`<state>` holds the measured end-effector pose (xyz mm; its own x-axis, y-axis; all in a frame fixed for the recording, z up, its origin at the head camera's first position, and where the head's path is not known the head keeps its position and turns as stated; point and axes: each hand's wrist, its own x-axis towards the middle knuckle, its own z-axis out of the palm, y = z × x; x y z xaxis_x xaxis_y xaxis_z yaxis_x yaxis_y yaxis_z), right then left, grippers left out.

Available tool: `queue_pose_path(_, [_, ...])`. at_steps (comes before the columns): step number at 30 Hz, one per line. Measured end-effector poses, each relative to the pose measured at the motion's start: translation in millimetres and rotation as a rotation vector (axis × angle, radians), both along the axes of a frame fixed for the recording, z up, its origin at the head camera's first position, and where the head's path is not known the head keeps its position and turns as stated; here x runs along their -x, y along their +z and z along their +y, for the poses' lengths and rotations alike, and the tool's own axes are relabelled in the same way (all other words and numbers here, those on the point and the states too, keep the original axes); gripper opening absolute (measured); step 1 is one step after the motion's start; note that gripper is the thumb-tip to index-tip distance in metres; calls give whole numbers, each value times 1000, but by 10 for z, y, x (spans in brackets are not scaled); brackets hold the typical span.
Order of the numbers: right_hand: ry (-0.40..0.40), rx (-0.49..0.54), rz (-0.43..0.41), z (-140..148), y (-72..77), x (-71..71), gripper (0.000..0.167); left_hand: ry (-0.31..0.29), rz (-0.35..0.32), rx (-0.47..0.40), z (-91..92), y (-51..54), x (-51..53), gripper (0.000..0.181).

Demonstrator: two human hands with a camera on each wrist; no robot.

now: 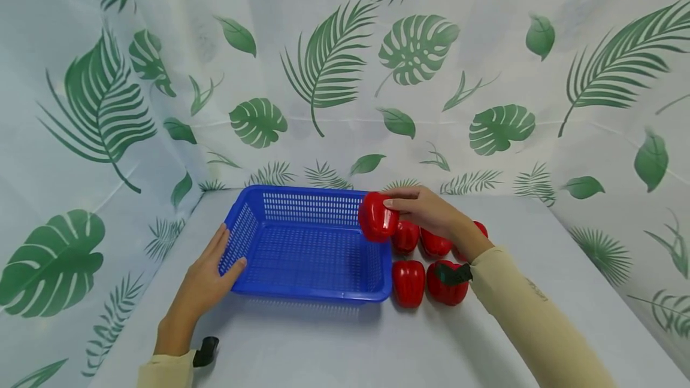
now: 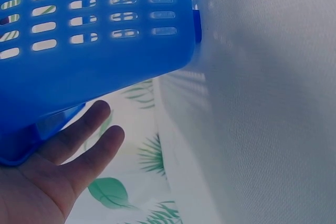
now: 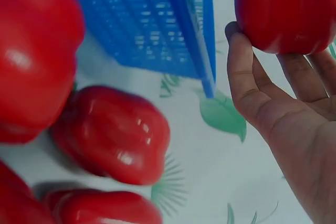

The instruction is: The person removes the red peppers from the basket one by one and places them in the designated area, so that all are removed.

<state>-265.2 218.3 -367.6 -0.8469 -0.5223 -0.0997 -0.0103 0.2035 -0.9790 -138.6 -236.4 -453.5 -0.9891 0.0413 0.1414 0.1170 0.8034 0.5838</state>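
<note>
A glossy red bell pepper is pinched between the thumb and fingers of my right hand, raised at the right rim of a blue plastic basket. In the right wrist view the fingers hold this pepper from below, apart from the basket wall. My left hand rests against the basket's left rim, its thumb over the edge. The left wrist view shows that hand's fingers straight and spread beside the basket wall. The basket's visible floor holds nothing.
Several more red bell peppers stand on the white table right of the basket, among them a near one and one partly behind the right wrist strap. A leaf-patterned sheet hangs behind and at both sides.
</note>
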Motion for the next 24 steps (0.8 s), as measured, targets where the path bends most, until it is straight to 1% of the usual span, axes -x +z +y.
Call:
queue_pose_path(6, [-37,-4,-11,208,-38,-49,54,-4,-1,-5,2,-9,-5,85])
queue_pose_path(10, [-56,-28,-4,367,-58,-87,56,-10,5,-9,-8,-18,-4,84])
queue_pose_path(17, [-62,-26,12,641,-115,-166,57,-13,6,-5,-13,-11,-2,85])
queue_pose_path(24, [-70,-12,-9,904,-162,-260,59,-8,5,-12,-13,-12,-3,85])
